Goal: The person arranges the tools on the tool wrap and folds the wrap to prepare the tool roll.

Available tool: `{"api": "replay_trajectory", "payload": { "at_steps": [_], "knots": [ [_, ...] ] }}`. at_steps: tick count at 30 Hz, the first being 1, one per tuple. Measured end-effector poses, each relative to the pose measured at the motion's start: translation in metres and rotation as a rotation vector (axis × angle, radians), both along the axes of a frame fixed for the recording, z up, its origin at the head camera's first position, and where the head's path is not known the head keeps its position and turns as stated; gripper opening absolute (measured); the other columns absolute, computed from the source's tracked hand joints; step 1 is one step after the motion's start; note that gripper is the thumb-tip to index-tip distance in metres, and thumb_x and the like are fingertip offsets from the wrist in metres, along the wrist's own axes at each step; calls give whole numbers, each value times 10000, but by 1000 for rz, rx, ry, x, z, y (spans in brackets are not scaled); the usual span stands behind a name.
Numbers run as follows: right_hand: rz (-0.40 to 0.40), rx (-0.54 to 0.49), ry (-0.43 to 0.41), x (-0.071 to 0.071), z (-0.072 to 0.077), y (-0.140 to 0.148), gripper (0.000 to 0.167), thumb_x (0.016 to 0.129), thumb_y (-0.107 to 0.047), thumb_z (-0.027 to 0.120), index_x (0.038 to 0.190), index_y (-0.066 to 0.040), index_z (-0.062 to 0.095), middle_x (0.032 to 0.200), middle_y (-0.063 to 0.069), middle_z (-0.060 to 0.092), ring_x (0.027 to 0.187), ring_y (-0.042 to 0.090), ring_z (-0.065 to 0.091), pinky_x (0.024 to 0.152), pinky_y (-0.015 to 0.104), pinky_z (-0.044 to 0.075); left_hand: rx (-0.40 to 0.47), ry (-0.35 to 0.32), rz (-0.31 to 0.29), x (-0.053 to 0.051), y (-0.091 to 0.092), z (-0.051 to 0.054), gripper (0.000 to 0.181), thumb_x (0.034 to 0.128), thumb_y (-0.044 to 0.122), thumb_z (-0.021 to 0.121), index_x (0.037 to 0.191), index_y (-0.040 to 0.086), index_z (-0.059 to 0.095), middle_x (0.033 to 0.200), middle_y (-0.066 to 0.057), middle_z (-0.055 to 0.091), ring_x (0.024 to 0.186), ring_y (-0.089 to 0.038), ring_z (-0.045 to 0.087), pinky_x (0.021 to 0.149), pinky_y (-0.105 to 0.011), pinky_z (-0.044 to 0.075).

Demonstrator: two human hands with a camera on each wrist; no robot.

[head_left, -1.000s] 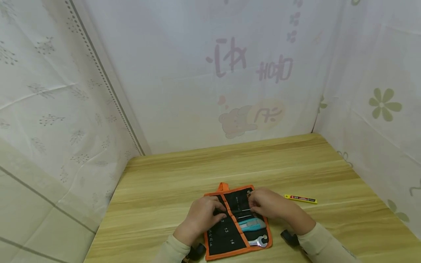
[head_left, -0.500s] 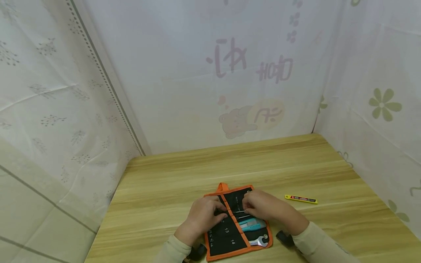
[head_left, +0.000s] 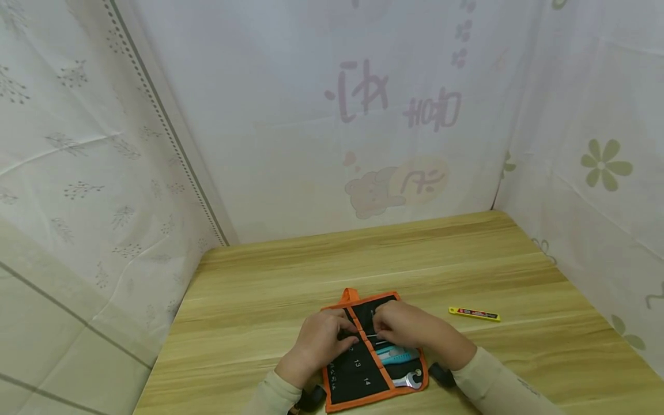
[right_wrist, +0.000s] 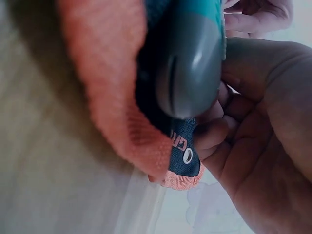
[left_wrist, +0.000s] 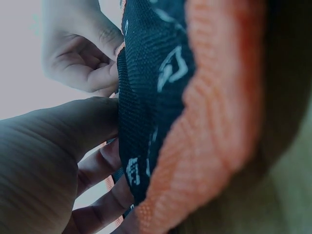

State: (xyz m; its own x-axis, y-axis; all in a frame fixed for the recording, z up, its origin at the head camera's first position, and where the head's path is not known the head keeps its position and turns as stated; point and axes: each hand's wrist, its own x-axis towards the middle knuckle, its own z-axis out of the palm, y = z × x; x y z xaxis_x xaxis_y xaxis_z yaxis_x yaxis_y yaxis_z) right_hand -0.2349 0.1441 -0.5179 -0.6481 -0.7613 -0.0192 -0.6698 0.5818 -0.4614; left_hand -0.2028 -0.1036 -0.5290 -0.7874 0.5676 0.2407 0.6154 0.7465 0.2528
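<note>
A black tool pouch (head_left: 358, 374) with orange trim lies flat on the table. My left hand (head_left: 319, 344) rests on its left half, thumb and forefinger apart on the cloth beside the middle orange band. Over the right half, my right hand (head_left: 402, 325) has its fingers curled and pinches the end of a thin metal rod (head_left: 372, 335), which runs into a pocket; the rod's kind is hidden. A second thin rod (head_left: 382, 342) lies just below. Farther down sit a turquoise utility knife (head_left: 398, 355), its grey end (right_wrist: 192, 68) large in the right wrist view, and an open-ended wrench (head_left: 410, 380).
A slim yellow case (head_left: 474, 314) with a printed label lies on the table (head_left: 290, 271) right of the pouch. The pouch's orange loop (head_left: 350, 295) points to the back. Patterned curtains (head_left: 290, 173) hang behind the table and at both sides.
My right hand has moved left across the pouch, and less of the thin rod shows outside the pocket. The left hand stays in place.
</note>
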Motion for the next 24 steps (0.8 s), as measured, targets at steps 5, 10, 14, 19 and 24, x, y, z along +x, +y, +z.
{"api": "replay_trajectory", "payload": {
  "at_steps": [5, 10, 14, 19, 24],
  "knots": [
    [-2, 4, -3, 0, -1, -3, 268, 965, -149, 779, 750, -241, 647, 752, -169, 518, 641, 7, 478, 620, 212, 456, -5, 5, -2, 0, 0, 0, 127, 879, 387, 871, 965, 294, 855, 854, 177, 633, 643, 30, 471, 535, -165, 377],
    [-2, -9, -10, 2, -1, -4, 262, 964, -148, 782, 752, -237, 656, 755, -175, 526, 639, 4, 486, 618, 211, 461, -5, 3, 0, 0, 1, 0, 125, 877, 386, 873, 963, 297, 855, 841, 178, 623, 622, 28, 441, 515, -169, 357],
    [5, -21, -13, 3, 1, -4, 261, 969, -146, 778, 753, -229, 657, 750, -170, 525, 633, 7, 482, 611, 212, 459, -3, 3, -2, 0, 1, -1, 126, 877, 386, 872, 966, 299, 854, 848, 180, 623, 631, 24, 451, 519, -169, 364],
    [-1, -26, -16, 2, -1, -3, 259, 973, -155, 776, 760, -240, 655, 760, -174, 526, 636, 5, 486, 618, 210, 465, 1, 9, -5, -1, 1, -1, 124, 881, 390, 869, 963, 299, 850, 875, 167, 645, 670, 14, 491, 544, -170, 395],
    [-3, -25, -10, 0, -5, -1, 240, 969, -174, 783, 775, -254, 665, 777, -182, 531, 650, 1, 498, 631, 212, 473, 4, -10, -7, -2, 0, 0, 128, 894, 400, 854, 970, 299, 839, 892, 173, 654, 699, 14, 511, 569, -182, 421]
  ]
}}
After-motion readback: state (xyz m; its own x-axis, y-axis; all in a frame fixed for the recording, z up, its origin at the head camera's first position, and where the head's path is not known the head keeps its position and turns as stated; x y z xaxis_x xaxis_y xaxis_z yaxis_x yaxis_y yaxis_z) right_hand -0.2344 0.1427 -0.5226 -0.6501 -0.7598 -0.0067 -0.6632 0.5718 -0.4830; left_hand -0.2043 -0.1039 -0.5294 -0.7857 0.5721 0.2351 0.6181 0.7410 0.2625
